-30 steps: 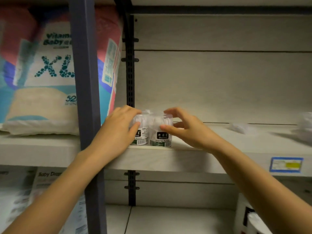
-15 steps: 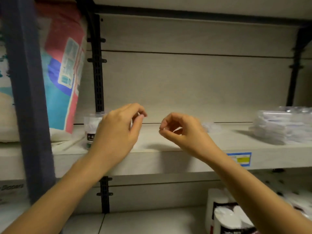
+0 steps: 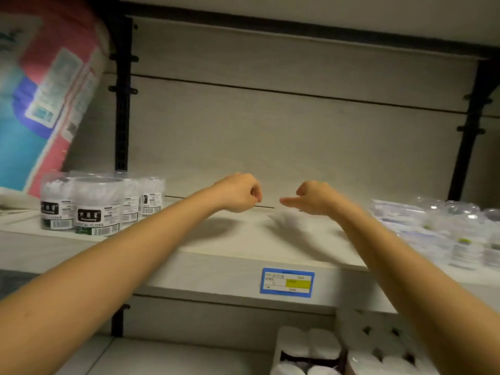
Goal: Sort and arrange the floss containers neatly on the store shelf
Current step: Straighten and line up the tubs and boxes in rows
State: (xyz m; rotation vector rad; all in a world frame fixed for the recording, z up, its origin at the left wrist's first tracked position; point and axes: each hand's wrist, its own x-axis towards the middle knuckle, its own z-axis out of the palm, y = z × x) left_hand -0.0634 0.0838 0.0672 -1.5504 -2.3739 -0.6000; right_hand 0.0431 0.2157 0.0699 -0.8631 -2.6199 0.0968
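Both hands hover over the middle of the shelf [image 3: 216, 239]. The left hand [image 3: 238, 193] has its fingers clenched on nothing, and the right hand [image 3: 313, 197] is curled and empty too. The floss containers [image 3: 97, 207] stand clustered at the shelf's left end.

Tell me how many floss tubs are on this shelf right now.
4 visible, at the left end of the shelf: front-left tub, front-right tub, then a third tub and a rearmost tub farther back. Others may be hidden.
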